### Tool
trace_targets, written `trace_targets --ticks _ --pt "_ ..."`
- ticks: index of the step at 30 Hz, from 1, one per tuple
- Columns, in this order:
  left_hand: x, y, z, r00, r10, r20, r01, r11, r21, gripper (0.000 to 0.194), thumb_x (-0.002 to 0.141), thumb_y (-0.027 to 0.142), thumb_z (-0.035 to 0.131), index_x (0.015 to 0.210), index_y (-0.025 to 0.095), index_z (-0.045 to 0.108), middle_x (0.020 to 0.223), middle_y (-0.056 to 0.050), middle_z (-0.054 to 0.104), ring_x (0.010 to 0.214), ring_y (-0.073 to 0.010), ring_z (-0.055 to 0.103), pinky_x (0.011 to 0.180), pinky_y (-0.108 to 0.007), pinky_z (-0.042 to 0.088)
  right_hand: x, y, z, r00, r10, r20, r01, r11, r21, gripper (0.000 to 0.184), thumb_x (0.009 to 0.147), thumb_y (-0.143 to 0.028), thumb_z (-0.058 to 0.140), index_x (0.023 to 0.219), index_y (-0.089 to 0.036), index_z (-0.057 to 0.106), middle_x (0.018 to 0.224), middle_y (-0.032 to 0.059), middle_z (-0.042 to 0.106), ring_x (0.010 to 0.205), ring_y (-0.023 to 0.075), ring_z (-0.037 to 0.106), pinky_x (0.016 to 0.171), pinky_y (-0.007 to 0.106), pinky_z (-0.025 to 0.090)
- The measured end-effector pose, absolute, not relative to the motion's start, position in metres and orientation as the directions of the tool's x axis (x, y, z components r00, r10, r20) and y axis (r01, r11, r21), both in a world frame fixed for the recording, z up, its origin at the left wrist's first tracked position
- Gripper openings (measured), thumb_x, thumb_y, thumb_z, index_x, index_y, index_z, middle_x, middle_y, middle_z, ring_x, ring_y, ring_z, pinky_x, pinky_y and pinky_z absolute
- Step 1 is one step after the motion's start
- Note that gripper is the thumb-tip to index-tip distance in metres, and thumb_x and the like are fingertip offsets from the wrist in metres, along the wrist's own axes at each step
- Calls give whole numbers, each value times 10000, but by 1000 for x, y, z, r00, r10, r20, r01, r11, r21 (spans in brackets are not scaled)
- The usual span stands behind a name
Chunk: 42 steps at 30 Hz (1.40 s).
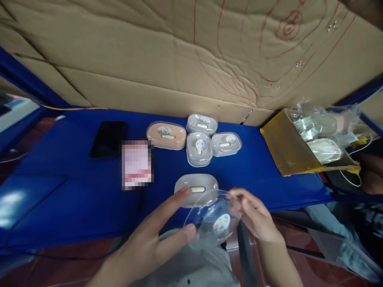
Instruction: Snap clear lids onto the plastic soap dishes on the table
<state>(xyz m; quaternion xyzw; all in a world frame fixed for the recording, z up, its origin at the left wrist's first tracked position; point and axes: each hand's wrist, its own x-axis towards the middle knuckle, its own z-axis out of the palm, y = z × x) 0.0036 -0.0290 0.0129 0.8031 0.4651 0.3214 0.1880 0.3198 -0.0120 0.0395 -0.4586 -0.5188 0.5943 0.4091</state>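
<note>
My right hand pinches the rim of a clear plastic lid with a round sticker on it, tilted above the table's front edge. My left hand has its thumb and index finger spread apart. Its index fingertip overlaps the left side of a pale oval soap dish with a cream-coloured oblong piece at its centre; whether it touches cannot be made out. The left thumb is at the lid's left edge. Farther back, a lidded peach dish sits beside several lidded pale dishes.
A dark phone and a blurred-out pink item lie left on the blue table. At right, a cardboard box holds plastic-wrapped pieces. A cardboard wall stands behind. Part of another person shows at far right.
</note>
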Motion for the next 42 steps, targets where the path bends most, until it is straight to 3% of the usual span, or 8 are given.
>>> trace_targets --ticks 5,9,12,14,17,25,35,42 --pt "1 -25 19 464 755 463 541 -655 527 700 1077 338 686 1694 463 381 1657 7 581 1354 -234 721 1047 -375 695 298 10 39 -268 929 -254 -108 -291 -950 414 1035 -633 692 1210 -287 839 762 -10 481 648 115 375 566 256 334" --pt "5 -10 17 432 679 593 538 -722 435 411 1088 293 678 1495 281 619 1654 -63 567 1454 -236 641 1171 -382 611 295 23 30 -250 946 -206 42 -202 -978 465 1086 -638 591 1360 -320 790 978 46 655 663 117 488 541 252 406" --pt "9 -2 12 368 718 590 603 -668 436 383 1080 282 688 1453 233 622 1596 -98 605 1425 -246 659 1183 -403 603 294 24 25 -165 986 23 297 72 -952 454 1140 -548 522 1542 -378 648 1470 88 637 1072 203 692 889 357 612" --pt "11 -1 7 344 744 573 629 -636 447 376 1082 276 683 1449 235 615 1566 -106 621 1395 -253 680 1172 -419 615 295 22 22 -220 966 134 439 221 -871 501 1150 -499 521 1642 -404 521 1689 71 493 1441 278 586 1189 477 525" --pt "13 -3 0 329 767 551 644 -609 463 352 1083 308 679 1421 232 618 1524 -113 638 1358 -259 698 1149 -426 633 297 21 18 -434 889 146 544 388 -744 648 1130 -507 571 1731 -423 343 1811 48 336 1660 321 356 1328 569 391" --pt "13 -5 -9 311 810 497 683 -554 476 337 1084 350 677 1395 236 615 1507 -127 611 1373 -295 676 1140 -485 637 297 28 4 -574 807 142 613 538 -578 851 1047 -504 727 1756 -425 261 1865 42 170 1693 352 281 1308 597 433" --pt "13 1 -16 325 846 422 622 -527 579 336 1095 366 649 1410 279 574 1628 -155 521 1282 -285 744 1046 -471 680 300 31 -2 -558 802 214 637 579 -509 912 991 -581 767 1751 -398 298 1777 116 374 1621 352 434 1259 575 507" --pt "11 7 -20 320 889 326 612 -457 645 321 1099 440 631 1381 301 568 1677 -141 526 1453 -321 645 1109 -522 633 295 24 -10 -545 798 258 689 602 -403 922 1008 -545 755 1766 -359 265 1781 162 358 1618 383 431 1253 599 507"
